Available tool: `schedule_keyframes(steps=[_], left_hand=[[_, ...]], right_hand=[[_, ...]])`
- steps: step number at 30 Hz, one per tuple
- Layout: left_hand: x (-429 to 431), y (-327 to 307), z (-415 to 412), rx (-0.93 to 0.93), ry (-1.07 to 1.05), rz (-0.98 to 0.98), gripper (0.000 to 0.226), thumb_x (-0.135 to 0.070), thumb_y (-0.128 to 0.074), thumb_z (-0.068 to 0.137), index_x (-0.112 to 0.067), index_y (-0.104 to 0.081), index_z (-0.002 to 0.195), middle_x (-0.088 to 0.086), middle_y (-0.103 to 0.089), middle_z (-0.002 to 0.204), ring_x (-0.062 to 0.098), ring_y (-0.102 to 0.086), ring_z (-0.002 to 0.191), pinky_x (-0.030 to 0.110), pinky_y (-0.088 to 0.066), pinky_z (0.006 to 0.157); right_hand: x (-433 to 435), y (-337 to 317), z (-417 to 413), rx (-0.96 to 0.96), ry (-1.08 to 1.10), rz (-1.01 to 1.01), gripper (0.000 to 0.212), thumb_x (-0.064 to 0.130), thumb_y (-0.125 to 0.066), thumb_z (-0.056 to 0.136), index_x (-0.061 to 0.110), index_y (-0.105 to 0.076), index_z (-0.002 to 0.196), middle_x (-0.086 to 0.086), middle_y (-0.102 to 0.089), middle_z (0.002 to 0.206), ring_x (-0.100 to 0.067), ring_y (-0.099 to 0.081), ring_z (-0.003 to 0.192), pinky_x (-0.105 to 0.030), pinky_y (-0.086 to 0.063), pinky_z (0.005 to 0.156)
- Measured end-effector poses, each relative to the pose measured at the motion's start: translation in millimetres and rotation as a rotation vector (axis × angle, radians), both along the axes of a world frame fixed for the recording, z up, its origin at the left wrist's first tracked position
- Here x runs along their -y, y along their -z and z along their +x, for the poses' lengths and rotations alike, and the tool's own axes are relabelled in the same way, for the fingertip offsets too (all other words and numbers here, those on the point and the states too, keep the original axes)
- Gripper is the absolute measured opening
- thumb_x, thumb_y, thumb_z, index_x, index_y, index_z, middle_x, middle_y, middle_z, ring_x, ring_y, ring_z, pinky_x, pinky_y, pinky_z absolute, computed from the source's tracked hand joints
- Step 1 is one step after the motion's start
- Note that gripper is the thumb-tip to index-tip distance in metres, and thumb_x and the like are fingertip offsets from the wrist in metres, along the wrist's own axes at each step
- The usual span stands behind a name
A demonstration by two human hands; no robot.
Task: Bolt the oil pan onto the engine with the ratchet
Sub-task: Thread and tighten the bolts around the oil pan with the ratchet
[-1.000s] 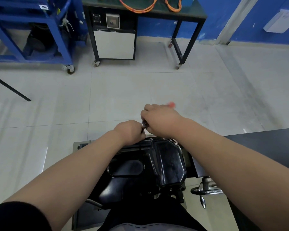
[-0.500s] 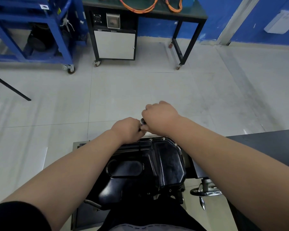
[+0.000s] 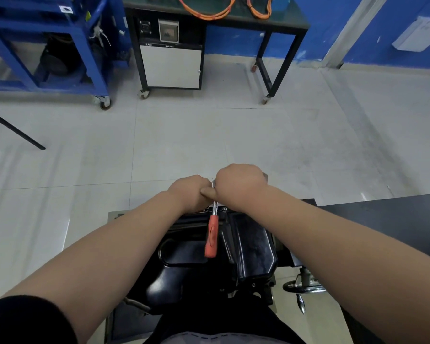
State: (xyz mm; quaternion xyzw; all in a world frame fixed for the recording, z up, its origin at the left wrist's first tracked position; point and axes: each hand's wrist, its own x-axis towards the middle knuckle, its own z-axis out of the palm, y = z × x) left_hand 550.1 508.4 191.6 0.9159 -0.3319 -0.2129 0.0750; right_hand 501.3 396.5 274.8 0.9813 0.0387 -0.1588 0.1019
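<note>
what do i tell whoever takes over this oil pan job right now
Left hand: curled at the far rim of the oil pan, beside the head of the ratchet; what it holds is hidden.
Right hand: fisted over the ratchet's head end. The orange handle is free and points back toward the person over the pan.
Done: the pan is set in place and the ratchet is at its far rim.
Left: tighten here, then the other rim bolts. How many are in cannot be told.
</note>
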Motion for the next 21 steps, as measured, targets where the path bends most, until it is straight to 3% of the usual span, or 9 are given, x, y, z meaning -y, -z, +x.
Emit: schedule_keyframes(steps=[2,5,8,11,14,17,18,21], left_hand=[[-2,3,0,-0.006,0.017,-0.016,0.03,-0.037,-0.04,0.086,-0.015,-0.052,0.07,0.006,-0.064,0.083,0.024,-0.051,0.069,0.026,-0.036,0.056],[-5,6,-2,0.035,0.073,-0.041,0.027,-0.039,-0.044,0.084,-0.021,-0.045,0.063,0.002,-0.06,0.073,0.023,-0.05,0.065,0.026,-0.036,0.053],[-2,-1,-3,0.033,0.024,-0.05,0.028,-0.037,-0.042,0.081,-0.023,-0.04,0.058,-0.004,-0.051,0.064,0.022,-0.05,0.065,0.025,-0.034,0.052],[1,-2,-1,0.008,0.007,-0.015,0.025,-0.029,-0.04,0.083,-0.018,-0.043,0.061,0.001,-0.057,0.072,0.024,-0.05,0.068,0.025,-0.037,0.056],[-3,-1,-2,-0.015,0.032,-0.02,0.026,-0.032,-0.041,0.086,-0.018,-0.045,0.064,0.003,-0.059,0.076,0.022,-0.048,0.065,0.025,-0.033,0.051],[-5,2,-1,0.025,0.067,-0.069,0.023,-0.034,-0.046,0.083,-0.019,-0.047,0.066,0.005,-0.062,0.077,0.023,-0.052,0.067,0.026,-0.039,0.054],[-5,1,0,0.032,0.062,-0.079,0.021,-0.035,-0.046,0.082,-0.021,-0.047,0.065,0.004,-0.062,0.078,0.024,-0.053,0.068,0.026,-0.04,0.055],[-4,-1,2,0.001,0.022,-0.052,0.024,-0.038,-0.041,0.08,-0.022,-0.049,0.065,0.001,-0.06,0.076,0.023,-0.052,0.069,0.026,-0.038,0.055]], right_hand=[[0,0,-1,0.001,-0.067,0.047,0.034,0.05,-0.043,0.089,0.021,-0.06,0.088,-0.001,-0.052,0.084,-0.02,-0.05,0.065,-0.025,-0.024,0.049],[13,-5,2,0.038,-0.332,0.082,0.029,0.038,-0.05,0.089,0.015,-0.056,0.106,-0.004,-0.052,0.105,-0.024,-0.055,0.092,-0.032,-0.034,0.067],[13,-5,2,0.058,-0.277,0.002,0.036,0.052,-0.043,0.091,0.02,-0.059,0.088,-0.001,-0.056,0.091,-0.023,-0.052,0.074,-0.03,-0.03,0.063],[4,2,-3,0.044,-0.044,-0.019,0.052,0.061,-0.033,0.09,0.019,-0.045,0.062,0.001,-0.045,0.067,-0.019,-0.043,0.054,-0.024,-0.023,0.047],[6,3,-2,0.065,-0.168,0.059,0.035,0.049,-0.044,0.089,0.016,-0.055,0.087,-0.002,-0.051,0.088,-0.023,-0.052,0.07,-0.027,-0.027,0.051],[16,-2,2,0.073,-0.358,0.082,0.03,0.038,-0.05,0.089,0.016,-0.055,0.108,-0.004,-0.051,0.106,-0.024,-0.055,0.093,-0.034,-0.037,0.072],[16,-4,3,0.071,-0.338,0.068,0.03,0.039,-0.049,0.089,0.017,-0.056,0.107,-0.004,-0.053,0.104,-0.024,-0.054,0.09,-0.035,-0.037,0.073],[4,-1,-1,0.035,-0.113,-0.013,0.039,0.052,-0.038,0.091,0.021,-0.062,0.088,0.0,-0.048,0.074,-0.02,-0.046,0.061,-0.027,-0.028,0.055]])
